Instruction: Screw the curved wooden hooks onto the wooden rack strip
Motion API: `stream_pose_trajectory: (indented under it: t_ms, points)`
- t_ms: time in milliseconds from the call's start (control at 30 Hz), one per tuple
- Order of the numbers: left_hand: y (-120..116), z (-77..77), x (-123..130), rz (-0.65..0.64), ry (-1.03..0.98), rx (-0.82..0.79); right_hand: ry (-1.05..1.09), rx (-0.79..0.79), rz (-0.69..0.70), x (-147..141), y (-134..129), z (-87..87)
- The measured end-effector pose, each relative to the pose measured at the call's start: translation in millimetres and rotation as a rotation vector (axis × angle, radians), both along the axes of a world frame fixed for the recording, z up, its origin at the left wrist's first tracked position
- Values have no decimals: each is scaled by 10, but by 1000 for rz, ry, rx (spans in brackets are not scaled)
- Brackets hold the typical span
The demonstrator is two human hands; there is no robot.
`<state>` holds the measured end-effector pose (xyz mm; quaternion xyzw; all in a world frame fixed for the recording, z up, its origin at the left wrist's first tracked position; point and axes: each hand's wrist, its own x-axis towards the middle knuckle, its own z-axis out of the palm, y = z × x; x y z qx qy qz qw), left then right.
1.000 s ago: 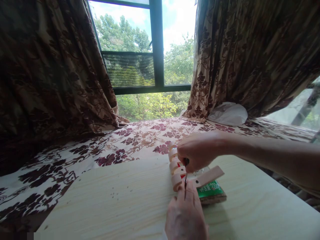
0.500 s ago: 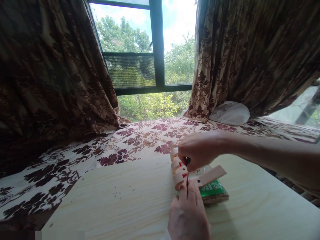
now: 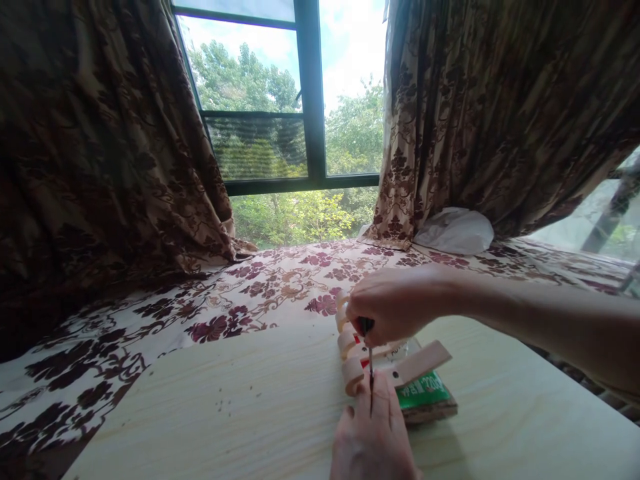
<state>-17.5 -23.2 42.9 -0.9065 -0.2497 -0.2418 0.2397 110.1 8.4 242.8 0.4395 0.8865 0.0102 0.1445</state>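
My right hand (image 3: 393, 303) is closed round the dark handle of a thin metal tool (image 3: 371, 357), whose shaft points down toward my left hand. My left hand (image 3: 373, 427) reaches up from the bottom, its fingertips pressed on a pale wooden piece by the tool's tip; what they pinch is hidden. Several curled pale wooden pieces (image 3: 353, 375) form a row to the left of my fingers. A flat wooden strip (image 3: 423, 363) with a dark hole sticks out to the right. Beneath it lies a green and clear packet (image 3: 425, 390) with printed characters.
A pale wooden board (image 3: 200, 413) carries small dark specks at its left. Behind it spreads a floral cloth (image 3: 295, 273). A white plastic bag (image 3: 455, 230) lies under the right curtain (image 3: 450, 120), near the window.
The camera view has shifted slightly, and the hands and pieces appear a little further left. More of the tool's metal shaft shows between my two hands.
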Motion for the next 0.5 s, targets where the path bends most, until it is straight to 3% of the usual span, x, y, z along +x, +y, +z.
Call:
stream_pose_trajectory:
  t_ms: [267, 500]
  points:
    - [-57, 50, -10, 27, 5, -60, 9, -24, -6, 34, -44, 62]
    - [-78, 77, 0, 37, 24, -157, 26, -15, -40, 56, 56, -19]
